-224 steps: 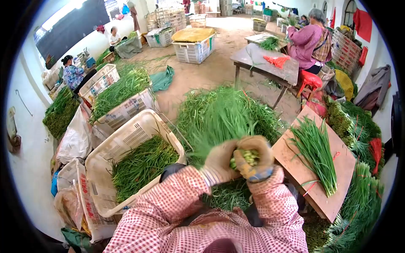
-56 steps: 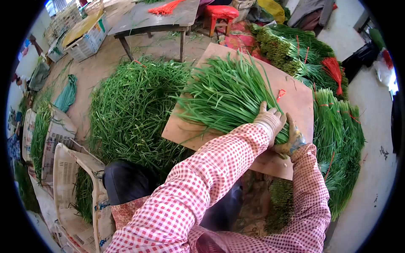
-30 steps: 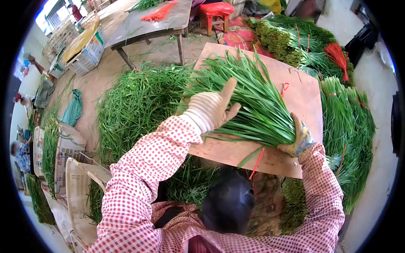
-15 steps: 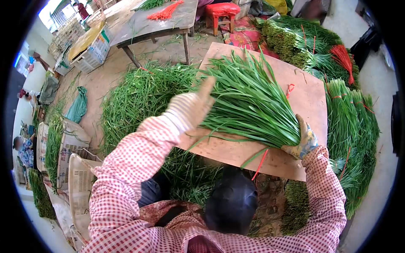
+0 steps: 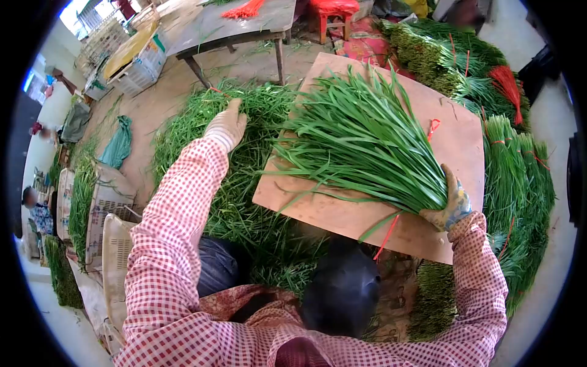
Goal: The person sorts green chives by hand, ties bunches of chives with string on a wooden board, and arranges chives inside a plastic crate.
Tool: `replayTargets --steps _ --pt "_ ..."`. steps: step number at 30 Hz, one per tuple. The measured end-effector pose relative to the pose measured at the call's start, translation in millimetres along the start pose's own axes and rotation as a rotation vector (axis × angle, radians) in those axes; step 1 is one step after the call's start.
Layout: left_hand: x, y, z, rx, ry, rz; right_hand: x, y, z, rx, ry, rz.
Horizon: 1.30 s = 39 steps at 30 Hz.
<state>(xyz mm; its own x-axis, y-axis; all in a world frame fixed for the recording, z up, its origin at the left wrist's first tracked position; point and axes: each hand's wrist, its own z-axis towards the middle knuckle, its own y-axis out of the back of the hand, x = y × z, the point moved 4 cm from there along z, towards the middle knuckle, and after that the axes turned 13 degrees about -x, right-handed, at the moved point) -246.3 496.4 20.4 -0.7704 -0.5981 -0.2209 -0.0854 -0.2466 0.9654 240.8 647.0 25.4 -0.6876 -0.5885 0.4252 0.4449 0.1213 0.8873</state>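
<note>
A bunch of garlic chives [image 5: 367, 140] lies fanned out on a brown board [image 5: 306, 189], its leaf tips toward the upper left. My right hand [image 5: 450, 202], in a patterned glove, is closed around the stem end at the board's right side. My left hand [image 5: 228, 125], in a pale glove, hangs over the heap of loose green leaves [image 5: 251, 177] left of the board. Its fingers stretch away from me, and I see nothing held in them. Red ties [image 5: 386, 237] lie at the board's near edge and beside the bunch.
Tied chive bundles [image 5: 510, 165] stack up along the right, with a hank of red ties [image 5: 506, 85] on them. A table [image 5: 244, 27] and a red stool [image 5: 333, 15] stand at the back. Plastic crates [image 5: 116, 263] line the left, where another person [image 5: 40, 211] is.
My left hand has swung left from the bunch's leaf tips to above the loose heap. My right hand keeps its hold on the stems; the view has shifted slightly.
</note>
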Motion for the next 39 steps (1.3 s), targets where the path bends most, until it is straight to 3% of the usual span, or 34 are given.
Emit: replayTargets --steps 1,3,5,7,9,11,13,15,17,20,22,24,25,26,28,30,31,32,34,35,36,38,39 --pt "-12 12 -8 0.003 -0.047 -0.03 1 2 2 0.028 -0.073 -0.039" --pt "-47 18 -26 -0.021 -0.188 -0.138 -7 0 1 -0.003 0.001 -0.039" --pt "-81 4 -44 -0.046 -0.434 -0.109 -7 0 1 -0.014 0.022 -0.037" --pt "-102 -25 -48 -0.016 -0.552 -0.048 -7 1 1 -0.011 0.015 -0.031" --pt "-107 -51 -23 0.104 -0.528 0.013 -6 -1 0 -0.004 0.004 -0.024" --pt "-82 -72 7 0.069 -0.185 0.079 -8 -2 -1 -0.013 -0.028 -0.06" --pt "-20 -38 19 -0.117 0.002 0.066 -10 0 1 -0.038 0.005 -0.058" --pt "19 -18 11 -0.132 -0.064 0.042 -14 -4 0 -0.045 0.054 -0.002" --pt "-8 24 -32 -0.021 -0.113 -0.085 -13 -7 0 -0.025 -0.032 0.028" --pt "-71 28 -87 0.164 -0.488 -0.104 1 2 2 -0.012 -0.034 -0.034" --pt "-88 -23 -109 0.321 -0.707 -0.016 4 7 -5 -0.014 -0.074 -0.089" --pt "-97 -51 -100 0.479 -0.609 0.203 0 -2 0 -0.103 -0.029 -0.094" --pt "-110 -33 -99 0.59 -0.475 0.288 4 -4 1 -0.095 -0.096 -0.061" --pt "-108 -41 -96 0.558 -0.623 0.278 9 -3 2 -0.081 -0.161 -0.023" --pt "-101 -57 -97 0.502 -0.729 0.233 -17 -10 1 -0.068 -0.067 -0.005" --pt "-94 -57 -90 0.461 -0.689 0.192 -15 -9 2 -0.042 -0.06 -0.027" --pt "-83 -56 -80 0.457 -0.556 0.292 -17 -7 1 -0.007 -0.084 -0.069" --pt "-53 -46 -68 0.464 -0.242 0.154 -19 -8 1 0.009 -0.09 -0.055" --pt "8 -22 -47 0.271 0.383 -0.23 -18 -8 1 0.008 -0.073 -0.048" --pt "50 -22 -48 0.063 0.387 -0.141 -15 -8 3 0.004 -0.064 -0.031" --pt "45 14 -58 0.133 0.479 -0.1 -9 -5 6 0.058 -0.082 -0.058" --pt "26 57 -56 0.156 0.415 0.02 18 12 11 0.152 -0.127 -0.125" --pt "13 61 -46 0.102 0.252 0.092 32 17 14 0.243 -0.177 -0.199"
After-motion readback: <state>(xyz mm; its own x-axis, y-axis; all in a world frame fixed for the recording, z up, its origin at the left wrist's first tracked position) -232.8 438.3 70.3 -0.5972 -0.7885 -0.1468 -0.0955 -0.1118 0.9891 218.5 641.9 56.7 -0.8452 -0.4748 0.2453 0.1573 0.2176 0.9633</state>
